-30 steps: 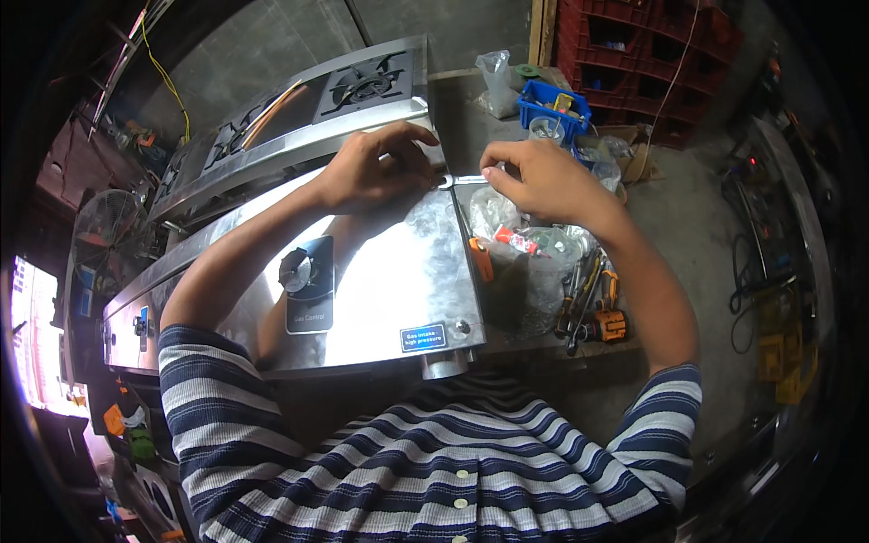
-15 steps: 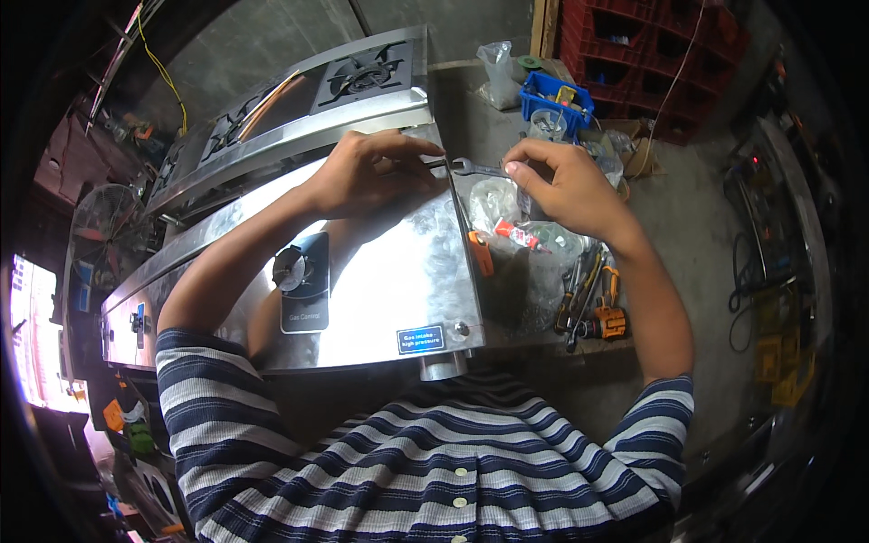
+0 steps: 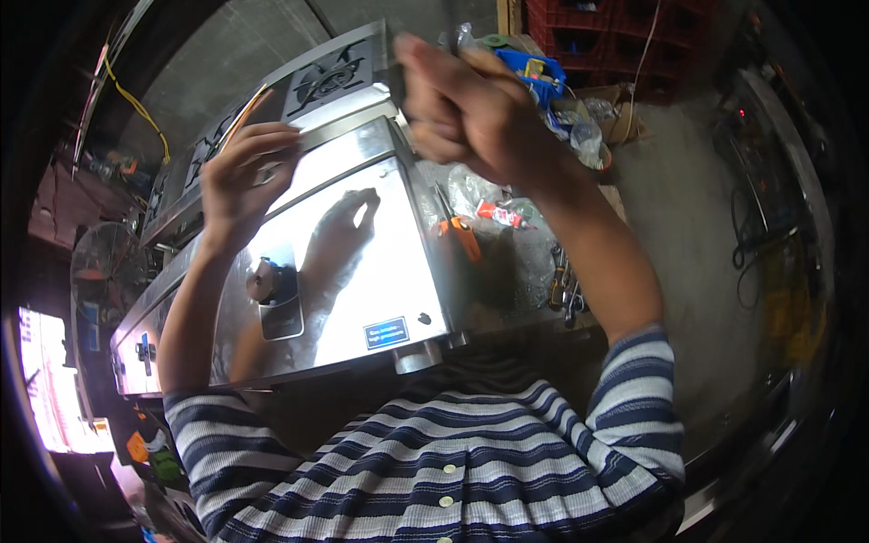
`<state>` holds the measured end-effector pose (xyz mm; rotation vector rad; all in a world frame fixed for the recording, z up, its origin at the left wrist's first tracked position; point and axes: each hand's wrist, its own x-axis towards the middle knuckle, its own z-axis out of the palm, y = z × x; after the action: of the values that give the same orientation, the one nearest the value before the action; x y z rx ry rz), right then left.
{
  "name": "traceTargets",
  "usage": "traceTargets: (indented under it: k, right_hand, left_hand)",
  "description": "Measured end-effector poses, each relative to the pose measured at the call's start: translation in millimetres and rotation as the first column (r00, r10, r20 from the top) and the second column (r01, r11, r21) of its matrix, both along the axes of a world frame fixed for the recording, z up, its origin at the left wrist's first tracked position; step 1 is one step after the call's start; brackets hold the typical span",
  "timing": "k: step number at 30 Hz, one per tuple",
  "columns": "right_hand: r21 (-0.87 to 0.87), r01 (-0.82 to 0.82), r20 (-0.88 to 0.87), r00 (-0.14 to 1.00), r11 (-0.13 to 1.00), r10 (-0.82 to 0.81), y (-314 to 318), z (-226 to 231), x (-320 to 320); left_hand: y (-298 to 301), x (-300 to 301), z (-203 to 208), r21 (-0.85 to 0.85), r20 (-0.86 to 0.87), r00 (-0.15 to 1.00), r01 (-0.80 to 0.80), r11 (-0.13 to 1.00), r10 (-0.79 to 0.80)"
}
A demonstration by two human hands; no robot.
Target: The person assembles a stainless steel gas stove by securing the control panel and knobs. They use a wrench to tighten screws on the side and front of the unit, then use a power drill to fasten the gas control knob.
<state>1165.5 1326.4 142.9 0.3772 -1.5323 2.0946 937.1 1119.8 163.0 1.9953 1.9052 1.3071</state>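
— First entry, main piece?
— Steel appliance (image 3: 398, 262): box-shaped, polished, set before the person and beneath the raised arms. Fittings: round knob (image 3: 262, 282) on a dark plate; small blue label (image 3: 386, 333) near the front edge.
— Left grip?
— Left grip (image 3: 249, 176): bare hand, raised at the appliance's far side, fingers bent toward the thumb. Whether it grasps anything, cannot tell. The polished face carries a hand's reflection.
— Right grip?
— Right grip (image 3: 471, 109): bare hand, lifted near the far right corner, blurred. Fingers curled; whether they close on something, cannot tell.
— Adjoining stock?
— Beyond the appliance, a stove top with black burner grate (image 3: 326, 77). At right, on the counter (image 3: 493, 285): clear plastic bag (image 3: 466, 190); red-and-white tube (image 3: 502, 214); orange-handled tool (image 3: 464, 237), near the appliance; hand tools (image 3: 558, 281), partly behind the right forearm.
— Further lots?
— Blue bin (image 3: 541, 81), partly covered by the right grip; red crates (image 3: 615, 45), stacked at the back.
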Motion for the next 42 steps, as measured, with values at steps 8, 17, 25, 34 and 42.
traceTargets:
  k: [8,17,25,34,42]
  right_hand:
    - [0.415,-0.325,0.271,0.936,0.85,0.226,-44.6,-25.2,-52.3]
    - [-0.025,-0.069,0.018,0.997,0.997,0.07,-19.9,-31.8,-33.7]
    - [0.004,0.139,0.207,0.969,0.99,-0.137,4.3,-62.8,9.5]
    - [0.133,0.178,0.223,0.953,0.975,-0.205,13.0,-93.0,15.3]
    - [0.32,0.202,0.296,0.907,0.926,-0.3,28.9,-87.4,20.3]
  left_hand:
    - [-87.0,3.0,30.3,0.3,0.104,0.932,-0.363,0.882,0.348]
    - [-52.2,86.0,7.4,-0.009,0.071,0.923,-0.378,0.926,0.378]
    - [42.6,90.3,-48.4,-0.146,-0.081,0.908,-0.42,0.896,0.412]
    - [45.0,101.1,-57.3,-0.073,-0.243,0.862,-0.473,0.878,0.444]
    - [42.1,103.8,-56.7,-0.209,-0.163,0.82,-0.572,0.793,0.548]
